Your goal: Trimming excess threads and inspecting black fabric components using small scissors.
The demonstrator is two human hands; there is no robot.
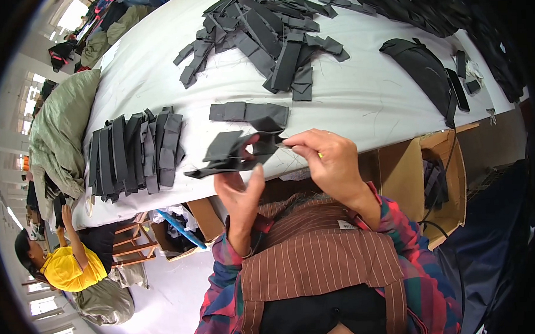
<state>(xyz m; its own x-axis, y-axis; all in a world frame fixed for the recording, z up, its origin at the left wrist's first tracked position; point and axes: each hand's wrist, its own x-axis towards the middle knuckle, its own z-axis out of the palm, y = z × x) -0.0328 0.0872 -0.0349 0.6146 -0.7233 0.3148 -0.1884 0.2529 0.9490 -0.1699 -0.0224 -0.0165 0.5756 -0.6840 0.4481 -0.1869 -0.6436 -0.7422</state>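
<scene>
My left hand [240, 194] is closed around a folded dark grey fabric piece [222, 146], held up just over the table's near edge. The fingertips are partly hidden behind the cloth. Close on its right, my right hand [336, 164] pinches a small thin tool [320, 155]. A yellow-green bit of that tool shows between the fingers, and its tip meets the cloth's right edge; its exact kind is mostly hidden. Just beyond the held piece, a single flat dark grey strip [249, 112] lies on the white-covered table [137, 77].
Left stands a row of stacked grey strips [136, 151]; a loose heap [263, 34] lies farther back. At right are a black curved fabric piece [420, 67] and a phone [458, 89]. Cardboard boxes [400, 174] stand below the edge. A person in yellow [76, 268] sits at left.
</scene>
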